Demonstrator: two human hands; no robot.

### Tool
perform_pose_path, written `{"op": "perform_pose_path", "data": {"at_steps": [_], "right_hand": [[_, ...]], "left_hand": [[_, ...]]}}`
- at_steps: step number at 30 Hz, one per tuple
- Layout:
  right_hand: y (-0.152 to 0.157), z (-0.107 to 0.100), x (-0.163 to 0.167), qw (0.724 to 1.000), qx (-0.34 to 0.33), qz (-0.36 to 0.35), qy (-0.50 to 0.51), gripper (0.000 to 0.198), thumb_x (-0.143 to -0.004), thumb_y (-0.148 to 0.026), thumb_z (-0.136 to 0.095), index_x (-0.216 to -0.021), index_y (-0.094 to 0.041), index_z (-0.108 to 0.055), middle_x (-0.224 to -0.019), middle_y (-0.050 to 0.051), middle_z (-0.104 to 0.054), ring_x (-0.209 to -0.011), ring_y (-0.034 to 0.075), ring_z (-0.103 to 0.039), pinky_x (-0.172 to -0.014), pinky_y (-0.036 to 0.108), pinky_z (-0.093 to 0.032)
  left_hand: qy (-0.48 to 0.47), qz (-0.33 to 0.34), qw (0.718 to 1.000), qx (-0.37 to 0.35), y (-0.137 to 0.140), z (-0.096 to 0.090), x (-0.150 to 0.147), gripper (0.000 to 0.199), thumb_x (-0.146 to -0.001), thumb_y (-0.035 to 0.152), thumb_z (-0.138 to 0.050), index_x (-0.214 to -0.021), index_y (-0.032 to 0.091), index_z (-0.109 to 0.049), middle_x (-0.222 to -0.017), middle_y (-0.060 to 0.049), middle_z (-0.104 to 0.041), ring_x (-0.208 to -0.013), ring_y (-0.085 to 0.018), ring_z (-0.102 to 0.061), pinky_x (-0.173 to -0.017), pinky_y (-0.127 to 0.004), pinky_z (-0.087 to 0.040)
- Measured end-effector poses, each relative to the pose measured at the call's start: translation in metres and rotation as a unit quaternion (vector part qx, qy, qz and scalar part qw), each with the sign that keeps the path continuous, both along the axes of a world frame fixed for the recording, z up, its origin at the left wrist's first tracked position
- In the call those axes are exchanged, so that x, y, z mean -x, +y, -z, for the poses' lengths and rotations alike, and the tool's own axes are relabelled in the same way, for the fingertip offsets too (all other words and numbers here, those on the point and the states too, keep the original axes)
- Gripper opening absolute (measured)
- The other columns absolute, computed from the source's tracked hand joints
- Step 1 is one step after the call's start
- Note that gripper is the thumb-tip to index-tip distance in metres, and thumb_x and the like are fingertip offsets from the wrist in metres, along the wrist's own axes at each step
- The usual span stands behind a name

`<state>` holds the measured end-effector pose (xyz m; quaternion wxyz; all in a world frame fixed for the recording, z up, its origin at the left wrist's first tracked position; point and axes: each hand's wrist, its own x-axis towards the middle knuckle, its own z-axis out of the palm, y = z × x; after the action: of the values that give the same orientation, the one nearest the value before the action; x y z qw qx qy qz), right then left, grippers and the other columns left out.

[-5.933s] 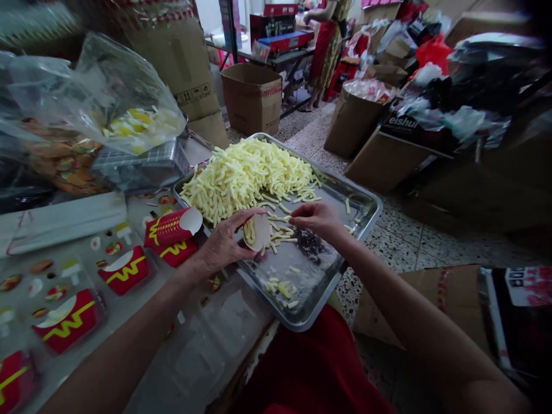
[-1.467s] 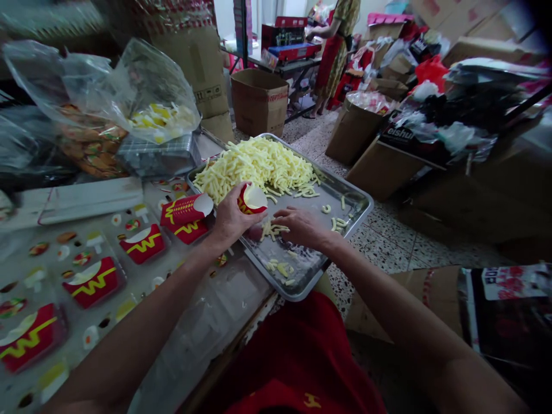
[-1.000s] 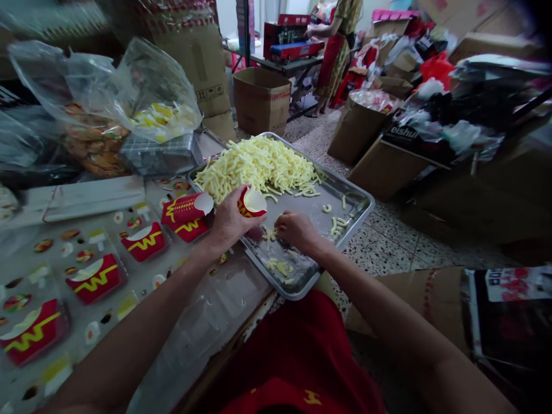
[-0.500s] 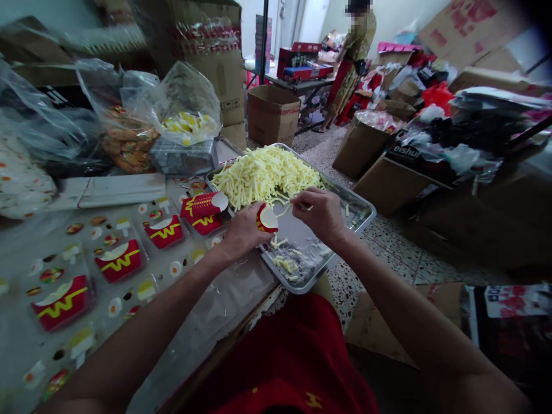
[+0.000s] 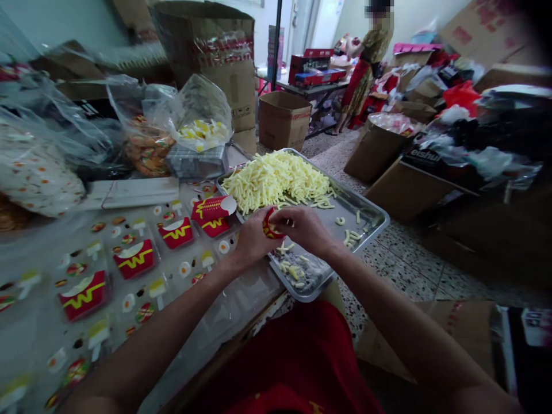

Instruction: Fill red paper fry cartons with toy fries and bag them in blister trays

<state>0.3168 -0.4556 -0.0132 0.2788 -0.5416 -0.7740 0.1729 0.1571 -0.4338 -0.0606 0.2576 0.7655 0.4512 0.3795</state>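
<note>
1. Carton point(image 5: 268, 227), red paper with yellow marks, partly hidden, clamped in left hand point(image 5: 254, 237).
2. Right hand point(image 5: 307, 229) at its mouth; grip can't be told.
3. Pale-yellow sticks point(image 5: 276, 179) heaped beyond hands, in silver metal tray point(image 5: 317, 271).

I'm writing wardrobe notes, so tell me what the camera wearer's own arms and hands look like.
The left hand and right hand are ungloved; the left forearm and right forearm are bare, with no sleeve, watch or bracelet showing. Any rings are too unclear to tell. On the body is a red cloth garment with small yellow markings at the picture's bottom edge.
</note>
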Motion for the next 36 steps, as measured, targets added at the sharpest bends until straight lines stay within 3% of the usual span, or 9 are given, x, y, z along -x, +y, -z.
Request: {"op": "perform_pose_path", "data": {"at_steps": [6,12,17,22,24,27,30,32,36], "right_hand": [[-0.008,-0.008,0.030,0.991,-0.101,-0.033,0.076,0.008,-0.081,-0.015,-0.072,-0.086,-0.021,-0.068,-0.085,0.002,-0.065,-0.079,0.016,-0.058,-0.072,0.027,-0.045],[-0.005,-0.017,0.027,0.984,-0.078,-0.120,0.101,0.035,-0.091,-0.026,-0.068,-0.126,-0.024,-0.071,-0.127,0.010,-0.061,-0.083,0.014,-0.064,-0.076,0.029,-0.053],[-0.015,-0.017,0.049,0.989,-0.081,-0.119,0.021,0.021,-0.097,-0.024,-0.060,-0.104,-0.022,-0.080,-0.108,0.008,-0.073,-0.097,0.019,-0.068,-0.091,0.033,-0.051],[-0.026,-0.021,0.067,0.978,0.039,-0.183,0.094,0.032,-0.092,-0.038,-0.067,-0.117,-0.022,-0.077,-0.115,0.011,-0.070,-0.093,0.019,-0.067,-0.079,0.030,-0.053],[-0.027,-0.014,0.077,0.969,0.106,-0.173,0.141,0.037,-0.083,-0.044,-0.074,-0.111,-0.020,-0.080,-0.102,0.010,-0.072,-0.078,0.018,-0.065,-0.066,0.028,-0.050],[-0.028,0.003,0.107,0.942,0.224,-0.127,0.214,0.042,-0.074,-0.053,-0.079,-0.096,-0.017,-0.083,-0.074,0.005,-0.071,-0.060,0.014,-0.056,-0.057,0.027,-0.044],[-0.034,0.016,0.154,0.907,0.309,-0.118,0.262,0.048,-0.071,-0.057,-0.080,-0.094,-0.014,-0.082,-0.070,0.006,-0.070,-0.057,0.013,-0.054,-0.055,0.026,-0.041],[-0.040,0.020,0.191,0.914,0.285,-0.146,0.250,0.043,-0.076,-0.055,-0.076,-0.089,-0.015,-0.082,-0.073,0.007,-0.071,-0.061,0.015,-0.056,-0.056,0.026,-0.042],[-0.045,0.026,0.275,0.940,0.156,-0.231,0.197,0.025,-0.080,-0.036,-0.072,-0.094,-0.019,-0.082,-0.085,0.007,-0.071,-0.073,0.017,-0.061,-0.063,0.026,-0.045]], "left_hand": [[-0.065,-0.028,0.997,0.000,-0.015,0.001,0.034,0.079,-0.062,0.027,-0.085,-0.134,0.019,-0.056,-0.130,-0.009,-0.068,-0.116,-0.027,-0.066,-0.105,-0.041,-0.052],[-0.099,-0.013,0.995,0.012,-0.026,-0.001,0.061,0.088,-0.063,0.037,-0.089,-0.140,0.016,-0.053,-0.136,-0.013,-0.065,-0.124,-0.029,-0.064,-0.109,-0.043,-0.051],[-0.107,-0.006,0.994,0.035,-0.044,-0.009,0.078,0.091,-0.062,0.033,-0.090,-0.143,0.014,-0.053,-0.141,-0.015,-0.063,-0.128,-0.031,-0.062,-0.111,-0.044,-0.049],[-0.113,-0.025,0.992,0.046,-0.059,-0.007,0.106,0.089,-0.061,0.032,-0.090,-0.141,0.015,-0.056,-0.138,-0.015,-0.064,-0.124,-0.032,-0.064,-0.108,-0.045,-0.051],[-0.110,-0.041,0.992,0.045,-0.065,-0.007,0.119,0.087,-0.059,0.031,-0.090,-0.138,0.014,-0.057,-0.134,-0.015,-0.067,-0.119,-0.031,-0.067,-0.106,-0.044,-0.052],[-0.079,-0.070,0.994,0.021,-0.077,-0.007,0.145,0.088,-0.056,0.029,-0.091,-0.137,0.015,-0.058,-0.130,-0.014,-0.069,-0.115,-0.031,-0.068,-0.104,-0.044,-0.053],[-0.038,-0.098,0.994,-0.004,-0.090,-0.005,0.181,0.091,-0.057,0.030,-0.091,-0.140,0.016,-0.057,-0.132,-0.014,-0.068,-0.117,-0.031,-0.066,-0.104,-0.044,-0.052],[-0.028,-0.130,0.991,-0.004,-0.099,-0.002,0.210,0.093,-0.057,0.032,-0.091,-0.141,0.015,-0.056,-0.133,-0.015,-0.067,-0.120,-0.032,-0.065,-0.105,-0.044,-0.051],[-0.042,-0.231,0.972,0.020,-0.120,0.000,0.281,0.100,-0.059,0.035,-0.092,-0.148,0.017,-0.050,-0.139,-0.016,-0.063,-0.126,-0.032,-0.061,-0.109,-0.044,-0.048]]}}
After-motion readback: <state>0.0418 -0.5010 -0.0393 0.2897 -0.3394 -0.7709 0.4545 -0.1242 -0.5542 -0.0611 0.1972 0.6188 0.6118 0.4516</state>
